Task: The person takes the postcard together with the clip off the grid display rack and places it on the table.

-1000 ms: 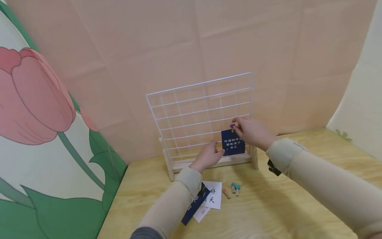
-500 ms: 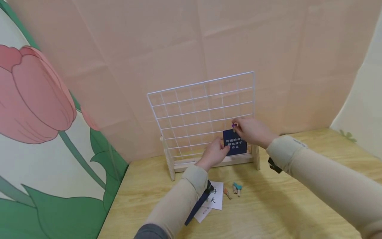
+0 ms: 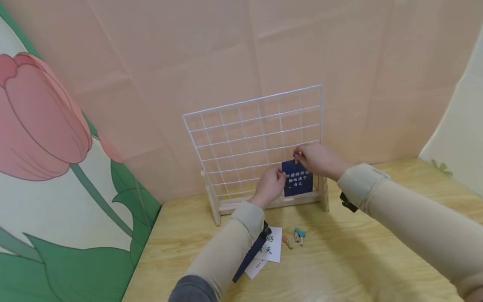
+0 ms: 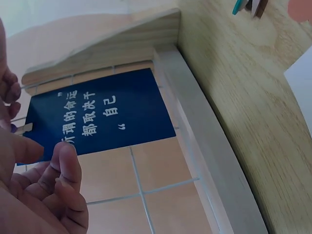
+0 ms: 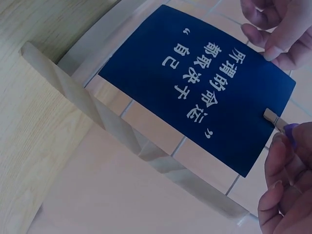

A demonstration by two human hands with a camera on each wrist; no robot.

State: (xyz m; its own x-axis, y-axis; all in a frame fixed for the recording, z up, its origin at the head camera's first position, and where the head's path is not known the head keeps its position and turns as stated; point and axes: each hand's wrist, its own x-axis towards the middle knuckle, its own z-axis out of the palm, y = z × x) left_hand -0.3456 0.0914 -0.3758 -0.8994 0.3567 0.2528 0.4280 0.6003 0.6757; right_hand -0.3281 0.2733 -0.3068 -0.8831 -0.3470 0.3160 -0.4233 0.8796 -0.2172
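A dark blue card (image 3: 298, 188) with white lettering stands against the lower right of a white wire grid (image 3: 253, 100). My left hand (image 3: 268, 184) pinches the card's left edge near the top, thumb in front, as the right wrist view shows. A small wooden clothespin (image 5: 276, 120) with a purple decoration sits over the card's top edge. Its purple end is pinched between thumb and fingers of my right hand (image 3: 320, 159). In the left wrist view, the card (image 4: 141, 107) hangs just above the wooden base bar (image 4: 200, 122).
On the table before the grid lie white cards (image 3: 275, 247) and another dark blue card (image 3: 247, 260), partly hidden by the left sleeve. Beside them are an orange clothespin (image 3: 286, 241) and teal clothespins (image 3: 300, 233). A peach-coloured backdrop (image 3: 170, 63) rises behind the grid.
My left hand has shifted right and up, from the card's lower left corner to its upper left edge. The right hand has stayed at the purple clothespin.
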